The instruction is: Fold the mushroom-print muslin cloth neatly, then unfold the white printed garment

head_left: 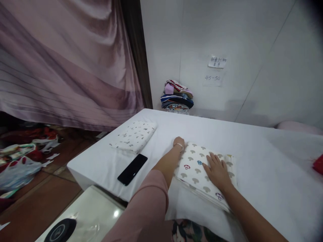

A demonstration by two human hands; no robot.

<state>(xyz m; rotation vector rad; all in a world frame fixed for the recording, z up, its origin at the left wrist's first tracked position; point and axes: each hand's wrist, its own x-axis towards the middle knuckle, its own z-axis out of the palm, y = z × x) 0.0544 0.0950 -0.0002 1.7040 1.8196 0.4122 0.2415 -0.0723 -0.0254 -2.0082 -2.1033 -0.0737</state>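
Observation:
A folded white cloth (199, 168) printed with grey, red, blue and purple mushrooms lies on the white-covered table (264, 188). My right hand (218, 171) rests flat on top of it with the fingers spread. At the far left corner of this cloth is my left hand (179, 142), with a bracelet on its wrist. Its fingers are curled closed, and whether they grip the cloth's edge is hidden. To the left lies a second folded white cloth (136, 135) with small leaf-like prints, apart from both hands.
A black phone (132, 169) lies near the table's left edge. Stacked folded fabrics (177, 95) stand behind the table by the wall. A pale glossy surface (93, 208) with a black round object (60, 231) is at the front left. A pink curtain (75, 60) hangs at the left.

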